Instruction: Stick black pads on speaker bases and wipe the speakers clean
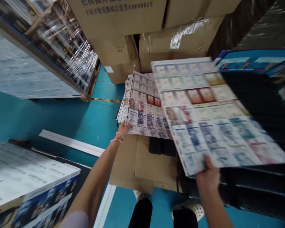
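My right hand (pixel 208 176) grips the near edge of a large printed sheet (pixel 205 109), its thumb on top. The sheet carries rows of small card-like pictures and is held tilted, slightly blurred. To its left lies a stack of similar printed sheets (pixel 144 110), fanned at the left side and partly covered by the held sheet. My left hand (pixel 124 128), with beaded bracelets on the wrist, is closed at the stack's near left corner, pinching the edge of a sheet there. Flattened brown cardboard (pixel 142 161) is below the stack.
Large cardboard boxes (pixel 123 19) stand stacked ahead. A film-wrapped pallet load (pixel 68 47) is at the far left. Printed sheets (pixel 33 177) are piled at the lower left. Black wrapped goods (pixel 258 183) fill the right side. White tape (pixel 71 143) marks the teal floor (pixel 83 118).
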`<state>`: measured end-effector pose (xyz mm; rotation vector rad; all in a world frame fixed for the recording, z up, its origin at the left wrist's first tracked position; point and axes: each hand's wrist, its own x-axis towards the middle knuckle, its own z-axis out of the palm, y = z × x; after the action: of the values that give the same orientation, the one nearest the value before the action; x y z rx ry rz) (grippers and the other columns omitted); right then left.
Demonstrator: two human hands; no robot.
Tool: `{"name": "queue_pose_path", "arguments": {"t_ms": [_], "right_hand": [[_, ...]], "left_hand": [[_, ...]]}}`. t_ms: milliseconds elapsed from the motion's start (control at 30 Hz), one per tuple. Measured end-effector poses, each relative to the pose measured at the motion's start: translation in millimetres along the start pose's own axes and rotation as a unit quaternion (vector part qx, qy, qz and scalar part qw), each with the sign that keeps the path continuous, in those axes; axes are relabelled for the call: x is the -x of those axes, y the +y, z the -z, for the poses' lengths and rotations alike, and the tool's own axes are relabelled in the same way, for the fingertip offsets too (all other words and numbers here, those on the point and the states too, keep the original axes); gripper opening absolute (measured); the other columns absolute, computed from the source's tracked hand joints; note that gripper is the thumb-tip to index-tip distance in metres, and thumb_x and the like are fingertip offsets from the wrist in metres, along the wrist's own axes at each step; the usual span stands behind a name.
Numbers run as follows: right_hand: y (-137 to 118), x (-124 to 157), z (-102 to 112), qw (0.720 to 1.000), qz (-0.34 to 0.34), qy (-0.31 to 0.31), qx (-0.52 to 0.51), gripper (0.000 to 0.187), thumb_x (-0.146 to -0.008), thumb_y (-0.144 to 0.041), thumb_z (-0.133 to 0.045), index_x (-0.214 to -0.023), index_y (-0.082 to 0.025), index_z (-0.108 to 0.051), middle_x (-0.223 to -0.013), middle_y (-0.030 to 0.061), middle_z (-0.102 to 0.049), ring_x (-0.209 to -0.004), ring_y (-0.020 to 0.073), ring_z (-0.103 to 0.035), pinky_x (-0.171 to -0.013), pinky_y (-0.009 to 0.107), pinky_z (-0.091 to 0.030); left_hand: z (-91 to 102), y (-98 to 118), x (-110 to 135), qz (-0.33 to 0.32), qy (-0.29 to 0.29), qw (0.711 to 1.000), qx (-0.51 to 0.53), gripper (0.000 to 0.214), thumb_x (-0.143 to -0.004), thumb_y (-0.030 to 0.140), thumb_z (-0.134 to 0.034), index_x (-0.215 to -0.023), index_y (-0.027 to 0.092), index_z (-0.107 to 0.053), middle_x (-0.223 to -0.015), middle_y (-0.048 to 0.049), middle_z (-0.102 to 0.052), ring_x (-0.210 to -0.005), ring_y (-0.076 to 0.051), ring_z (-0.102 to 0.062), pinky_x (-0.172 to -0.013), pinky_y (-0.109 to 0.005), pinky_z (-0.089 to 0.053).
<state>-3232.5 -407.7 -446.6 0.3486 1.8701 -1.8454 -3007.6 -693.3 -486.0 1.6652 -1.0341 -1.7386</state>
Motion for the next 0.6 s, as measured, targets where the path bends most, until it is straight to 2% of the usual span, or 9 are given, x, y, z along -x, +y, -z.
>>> {"name": "queue_pose_path", "arguments": {"t_ms": [100,233,300,333,367,433,500,600], "right_hand": [[47,18,-68,0.997,-0.013,-0.050,-0.056,0.065,-0.070,-0.037,-0.067,-0.131,-0.027,-0.048,-0.131,0.0052,-0.060,-0.122,0.0240,-0.057,-0.097,0.046,-0.053],[120,39,-165,0.988,-0.075,-0.113,-0.076,0.049,-0.085,-0.039,-0.056,-0.132,-0.035,-0.045,-0.121,-0.0029,-0.065,-0.113,0.0159,-0.061,-0.089,0.036,-0.055],[152,47,-197,0.976,-0.142,-0.158,-0.053,0.040,-0.088,-0.038,-0.057,-0.127,-0.030,-0.051,-0.111,-0.0006,-0.068,-0.100,0.0157,-0.066,-0.083,0.034,-0.057],[166,49,-203,0.967,-0.176,-0.182,-0.035,0.037,-0.088,-0.037,-0.059,-0.123,-0.026,-0.054,-0.108,0.0014,-0.069,-0.094,0.0159,-0.067,-0.080,0.034,-0.058],[177,51,-200,0.957,-0.209,-0.203,-0.015,0.034,-0.088,-0.035,-0.062,-0.119,-0.022,-0.057,-0.105,0.0033,-0.069,-0.089,0.0161,-0.068,-0.077,0.034,-0.058],[191,52,-167,0.938,-0.262,-0.226,0.031,0.030,-0.089,-0.033,-0.064,-0.114,-0.017,-0.061,-0.103,0.0057,-0.069,-0.085,0.0162,-0.068,-0.075,0.034,-0.058],[194,52,-106,0.925,-0.303,-0.215,0.085,0.026,-0.091,-0.032,-0.062,-0.111,-0.015,-0.063,-0.101,0.0056,-0.069,-0.085,0.0155,-0.067,-0.074,0.033,-0.057],[181,56,9,0.903,-0.365,-0.126,0.191,0.018,-0.093,-0.030,-0.059,-0.099,-0.013,-0.063,-0.087,0.0022,-0.066,-0.071,0.0115,-0.063,-0.063,0.027,-0.054]], "left_hand": [[5.5,-4,-27,0.026,0.041,0.998,0.045,0.033,-0.092,0.033,-0.060,-0.120,0.016,-0.058,-0.119,-0.0087,-0.062,-0.099,-0.021,-0.064,-0.083,-0.041,-0.056],[28.1,-23,-38,0.094,0.048,0.990,0.096,0.035,-0.094,0.039,-0.056,-0.120,0.016,-0.058,-0.118,-0.0093,-0.062,-0.099,-0.021,-0.064,-0.083,-0.042,-0.056],[41.4,-41,-35,0.135,0.049,0.983,0.111,0.036,-0.095,0.041,-0.053,-0.120,0.015,-0.058,-0.117,-0.0093,-0.063,-0.099,-0.021,-0.064,-0.084,-0.042,-0.055],[47.6,-52,-32,0.153,0.054,0.980,0.116,0.037,-0.096,0.041,-0.052,-0.121,0.015,-0.058,-0.118,-0.0095,-0.062,-0.100,-0.021,-0.064,-0.085,-0.042,-0.055],[53.2,-63,-28,0.167,0.062,0.977,0.120,0.037,-0.095,0.042,-0.052,-0.122,0.016,-0.057,-0.120,-0.0097,-0.062,-0.101,-0.022,-0.063,-0.085,-0.043,-0.055],[61.7,-89,-14,0.191,0.079,0.971,0.123,0.039,-0.094,0.042,-0.055,-0.125,0.018,-0.056,-0.124,-0.0102,-0.060,-0.104,-0.023,-0.063,-0.087,-0.043,-0.054],[65.7,-117,9,0.214,0.093,0.965,0.118,0.040,-0.093,0.042,-0.056,-0.126,0.019,-0.055,-0.127,-0.0105,-0.058,-0.107,-0.023,-0.061,-0.089,-0.045,-0.054],[61.7,-160,64,0.273,0.096,0.953,0.090,0.038,-0.093,0.039,-0.057,-0.126,0.018,-0.055,-0.129,-0.0106,-0.058,-0.109,-0.024,-0.061,-0.091,-0.046,-0.053]]}}
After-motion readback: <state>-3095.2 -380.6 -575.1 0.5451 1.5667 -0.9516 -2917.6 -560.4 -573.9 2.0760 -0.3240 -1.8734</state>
